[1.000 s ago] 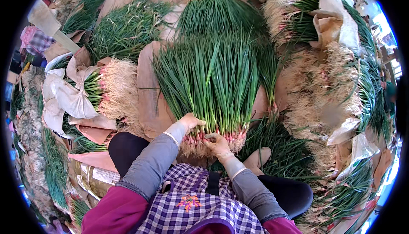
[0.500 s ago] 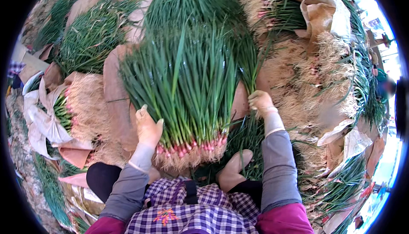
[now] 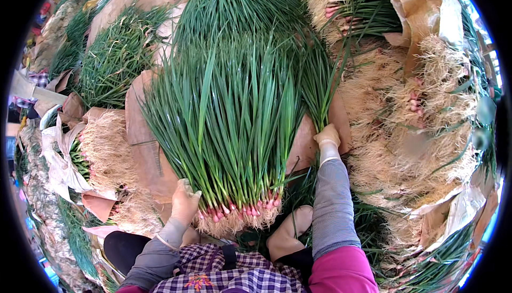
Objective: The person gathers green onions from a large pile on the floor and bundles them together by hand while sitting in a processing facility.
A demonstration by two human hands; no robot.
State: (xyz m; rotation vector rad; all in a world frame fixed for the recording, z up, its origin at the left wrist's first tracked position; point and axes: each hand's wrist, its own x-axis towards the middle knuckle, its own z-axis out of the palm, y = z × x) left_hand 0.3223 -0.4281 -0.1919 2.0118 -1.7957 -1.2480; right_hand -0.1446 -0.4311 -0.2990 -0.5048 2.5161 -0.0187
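Note:
A broad layer of spring onions [image 3: 229,122] lies in front of me, with long green leaves pointing away and pink bulbs and pale roots toward me. At its near left edge is my left hand [image 3: 185,202], gloved, beside the lower stems; its thumb stands apart from the fingers and nothing shows in it. My right hand [image 3: 327,135], also gloved, is closed around a narrow bunch of spring onion leaves [image 3: 318,98] along the layer's right side. The lower end of that bunch is hidden by the hand and sleeve.
Another spring onion bundle [image 3: 240,0] lies beyond, roots away. Root-out stacks stand on the right [image 3: 378,111] and left [image 3: 109,143], partly wrapped in pale sheeting [image 3: 58,159]. Loose green leaves [image 3: 117,58] lie far left. Brown sheeting [image 3: 141,111] is under the layer. My boot [image 3: 290,229] is close to the roots.
The view has shifted a little. My left hand sits lower along the stems, nearer the bulbs, with its fingers less upright. My right hand still grips the bunch at the right edge.

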